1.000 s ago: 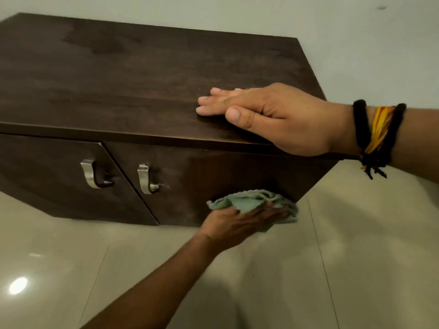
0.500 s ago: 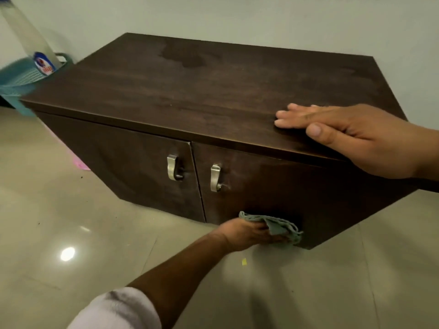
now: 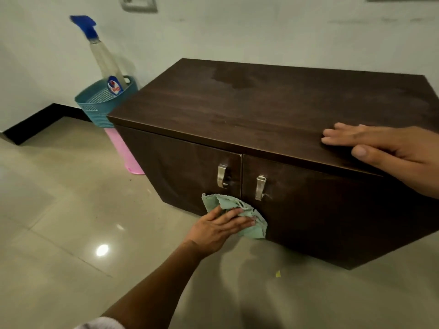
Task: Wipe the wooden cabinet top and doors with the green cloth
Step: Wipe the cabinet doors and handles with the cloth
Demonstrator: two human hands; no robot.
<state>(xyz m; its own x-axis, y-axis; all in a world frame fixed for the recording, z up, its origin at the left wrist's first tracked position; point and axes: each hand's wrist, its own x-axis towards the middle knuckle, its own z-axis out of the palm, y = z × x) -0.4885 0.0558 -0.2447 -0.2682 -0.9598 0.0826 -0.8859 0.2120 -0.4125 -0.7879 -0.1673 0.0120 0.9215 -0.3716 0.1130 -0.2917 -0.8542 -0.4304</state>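
Note:
A low dark wooden cabinet stands on the tiled floor against a white wall. Its two front doors each carry a metal handle, the left handle and the right handle. My left hand presses a crumpled green cloth flat against the bottom of the doors, where they meet, below the handles. My right hand lies palm down on the cabinet top near its front right edge, fingers spread and holding nothing. A darker damp patch shows on the top toward the back.
A blue mesh basket with a blue-capped spray bottle stands left of the cabinet beside the wall. A pink object sits on the floor under it. A small yellow scrap lies on the glossy tiles in front.
My left hand has slid the cloth leftward along the bottom of the right door to the gap between the doors. The view has shifted, bringing the basket and bottle into sight.

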